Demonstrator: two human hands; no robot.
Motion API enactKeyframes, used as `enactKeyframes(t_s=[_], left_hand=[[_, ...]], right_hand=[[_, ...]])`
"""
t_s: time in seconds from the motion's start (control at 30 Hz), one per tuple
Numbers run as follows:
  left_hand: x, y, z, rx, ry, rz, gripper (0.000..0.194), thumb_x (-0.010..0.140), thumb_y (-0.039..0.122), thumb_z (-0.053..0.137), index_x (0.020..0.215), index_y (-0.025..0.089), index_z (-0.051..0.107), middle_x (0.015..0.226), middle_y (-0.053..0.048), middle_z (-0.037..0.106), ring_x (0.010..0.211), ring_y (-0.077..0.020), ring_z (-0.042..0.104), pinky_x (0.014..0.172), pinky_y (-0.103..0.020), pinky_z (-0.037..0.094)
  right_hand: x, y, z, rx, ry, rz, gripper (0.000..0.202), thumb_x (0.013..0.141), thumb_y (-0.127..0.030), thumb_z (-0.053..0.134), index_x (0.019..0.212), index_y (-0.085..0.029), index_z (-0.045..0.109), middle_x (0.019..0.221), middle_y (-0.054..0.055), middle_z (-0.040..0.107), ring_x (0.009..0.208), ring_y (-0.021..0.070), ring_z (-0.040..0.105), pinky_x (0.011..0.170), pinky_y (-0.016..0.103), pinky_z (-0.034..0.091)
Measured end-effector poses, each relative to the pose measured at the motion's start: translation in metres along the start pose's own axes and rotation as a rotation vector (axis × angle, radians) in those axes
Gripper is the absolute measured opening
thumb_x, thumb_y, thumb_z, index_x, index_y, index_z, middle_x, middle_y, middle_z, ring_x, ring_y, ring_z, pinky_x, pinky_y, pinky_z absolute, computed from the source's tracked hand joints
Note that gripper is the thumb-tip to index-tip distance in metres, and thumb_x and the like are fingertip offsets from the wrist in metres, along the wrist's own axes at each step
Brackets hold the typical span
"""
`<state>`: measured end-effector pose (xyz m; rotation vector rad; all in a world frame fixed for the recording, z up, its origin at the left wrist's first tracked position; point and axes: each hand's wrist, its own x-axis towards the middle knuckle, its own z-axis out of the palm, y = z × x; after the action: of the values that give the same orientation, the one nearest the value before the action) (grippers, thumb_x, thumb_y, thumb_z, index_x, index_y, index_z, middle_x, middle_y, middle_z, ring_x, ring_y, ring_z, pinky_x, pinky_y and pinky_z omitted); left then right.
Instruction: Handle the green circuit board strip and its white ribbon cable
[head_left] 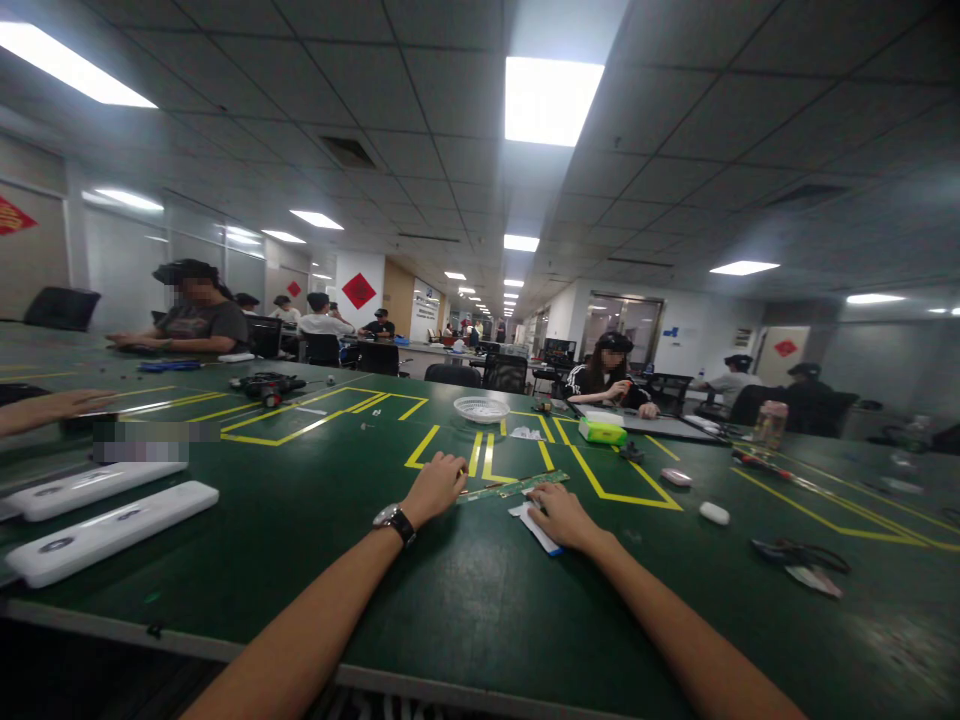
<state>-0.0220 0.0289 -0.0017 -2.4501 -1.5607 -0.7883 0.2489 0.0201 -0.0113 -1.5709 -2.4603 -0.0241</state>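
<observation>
Spanning the gap between both hands, the green strip (531, 484) lies low over the table (450, 610); take it as the clock centre, with 12 o'clock away from the wearer. The strip appears to consist of two lengths; whether they are joined cannot be told.

Left hand (435, 490): at 9 o'clock, fingers curled at the strip's left end. The thumb is hidden, so a pinch cannot be confirmed.
Right hand (561, 514): at 4 o'clock, fingers bent and slightly apart at the strip's near edge. Whether they grip or merely rest cannot be told.
Packet (543, 532): at 5 o'clock, white with a blue edge, partly covered by the right hand.

Surroundings: basket (481, 409) at 11 o'clock, green box (602, 431) at 2, white case (714, 513) at 3, well apart from the hands.

Caution: uneven pull from the two hands could bend the strip or part its lengths. Lifting one end alone could swing the other out of line. Sliding the right hand could drag the packet or crease it. Loose fingertip contact could let the thin strip slip or turn.
</observation>
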Motion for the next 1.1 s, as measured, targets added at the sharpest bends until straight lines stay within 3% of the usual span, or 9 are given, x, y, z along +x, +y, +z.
enactKeyframes(t_s=[0.17,0.3,0.4,0.57,0.67,0.77,0.9,1.1], left_hand=[[0.001,-0.001,0.002,-0.004,-0.012,0.006,0.024,0.092,0.028,0.040,0.097,0.018,0.062,0.097,-0.010,0.063,0.095,-0.0232,0.051,0.081,-0.033,0.041],[0.001,0.000,0.003,0.002,-0.025,-0.001,0.024,0.092,0.028,0.040,0.098,0.018,0.062,0.099,-0.010,0.063,0.096,-0.0231,0.051,0.083,-0.033,0.041],[0.001,0.000,0.002,0.004,-0.027,0.001,0.024,0.092,0.028,0.041,0.100,0.018,0.061,0.100,-0.010,0.063,0.098,-0.0234,0.052,0.085,-0.034,0.041],[-0.001,0.003,0.005,-0.003,-0.052,0.010,0.027,0.092,0.029,0.041,0.112,0.018,0.056,0.103,-0.010,0.065,0.097,-0.0245,0.053,0.083,-0.034,0.041],[-0.002,0.006,0.006,-0.002,-0.089,0.021,0.028,0.090,0.029,0.044,0.113,0.019,0.056,0.101,-0.010,0.065,0.096,-0.0252,0.054,0.080,-0.033,0.042],[-0.003,0.008,0.005,-0.001,-0.083,0.027,0.028,0.091,0.030,0.043,0.113,0.019,0.056,0.103,-0.010,0.065,0.099,-0.0252,0.053,0.080,-0.033,0.042],[-0.003,0.009,0.002,0.000,-0.065,0.029,0.028,0.091,0.031,0.042,0.113,0.019,0.056,0.104,-0.011,0.064,0.099,-0.0256,0.052,0.080,-0.034,0.042],[-0.002,0.008,0.001,-0.010,-0.070,0.020,0.027,0.091,0.030,0.042,0.111,0.019,0.057,0.104,-0.011,0.063,0.099,-0.0251,0.051,0.083,-0.034,0.042]], right_hand=[[-0.002,0.030,-0.006,-0.064,-0.010,0.191,0.042,0.092,-0.036,0.039,0.125,-0.016,0.058,0.125,0.013,0.056,0.117,0.0282,0.048,0.098,0.040,0.036],[-0.002,0.033,-0.004,-0.056,-0.011,0.198,0.041,0.092,-0.033,0.039,0.124,-0.014,0.057,0.123,0.014,0.056,0.112,0.0268,0.050,0.095,0.038,0.038],[-0.001,0.018,0.001,-0.016,0.006,0.101,0.039,0.092,-0.031,0.040,0.122,-0.015,0.059,0.123,0.014,0.055,0.114,0.0258,0.049,0.097,0.036,0.038],[-0.003,-0.016,0.007,0.088,0.024,-0.201,0.040,0.091,-0.033,0.043,0.125,-0.016,0.057,0.127,0.012,0.054,0.117,0.0244,0.047,0.101,0.035,0.036],[-0.003,-0.022,0.005,0.105,0.016,-0.263,0.041,0.091,-0.035,0.043,0.127,-0.019,0.056,0.129,0.011,0.053,0.119,0.0248,0.046,0.102,0.035,0.035],[-0.001,-0.013,0.002,0.062,-0.003,-0.195,0.041,0.090,-0.035,0.044,0.127,-0.020,0.056,0.129,0.011,0.054,0.120,0.0259,0.045,0.102,0.038,0.034],[0.001,0.015,-0.003,-0.042,-0.015,0.025,0.041,0.090,-0.034,0.041,0.126,-0.021,0.057,0.129,0.011,0.054,0.121,0.0290,0.045,0.099,0.045,0.036],[-0.008,0.057,-0.013,-0.118,0.018,0.308,0.040,0.093,-0.031,0.033,0.120,-0.024,0.061,0.116,0.011,0.061,0.111,0.0260,0.054,0.093,0.039,0.041]])
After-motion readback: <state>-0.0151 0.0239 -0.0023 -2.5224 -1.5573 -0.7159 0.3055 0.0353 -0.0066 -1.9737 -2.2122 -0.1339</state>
